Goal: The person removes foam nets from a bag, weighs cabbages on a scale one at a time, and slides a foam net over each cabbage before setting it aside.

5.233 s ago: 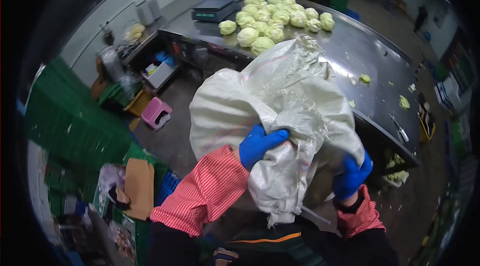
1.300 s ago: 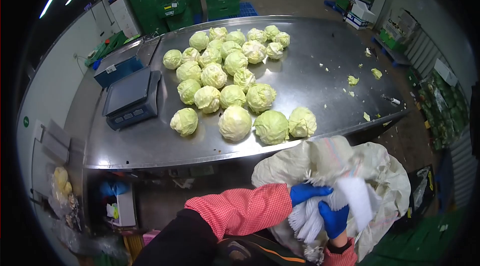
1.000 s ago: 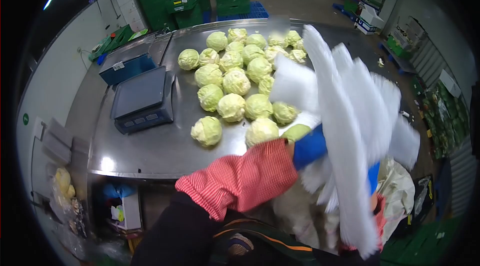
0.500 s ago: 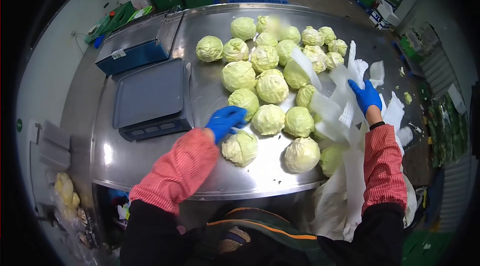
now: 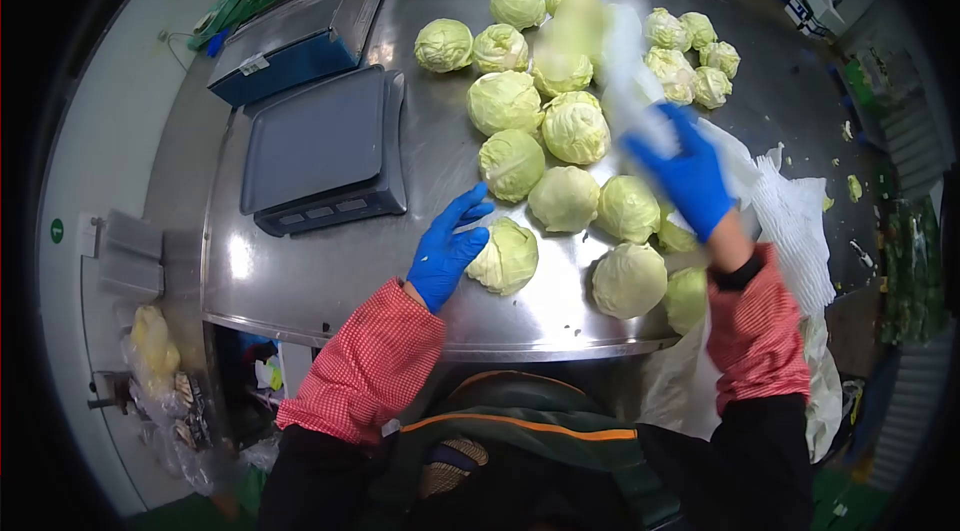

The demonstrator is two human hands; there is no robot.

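Note:
Several pale green cabbages (image 5: 575, 128) sit in loose rows across the steel table (image 5: 330, 286). My left hand (image 5: 445, 246), in a blue glove, has its fingers apart beside the nearest left cabbage (image 5: 508, 259); its fingertips come up to the cabbage's left side. My right hand (image 5: 692, 176), also blue-gloved, is smeared by motion above the right-hand cabbages. A blurred white crinkled sleeve (image 5: 628, 56) runs up from its fingers and seems gripped there. More white crinkled sleeves (image 5: 795, 221) lie to the right of that hand and hang over the table's front edge.
A grey scale with a flat tray top (image 5: 320, 146) stands on the left of the table. Behind it is a blue-fronted metal unit (image 5: 285, 71). Smaller cabbages (image 5: 668, 71) cluster at the back right, and leaf scraps (image 5: 854, 188) lie along the right side.
My right hand has swung left from the white pile, and a white sleeve has moved up with it. My left hand has opened and come down beside the nearest cabbage. The camera view has shifted.

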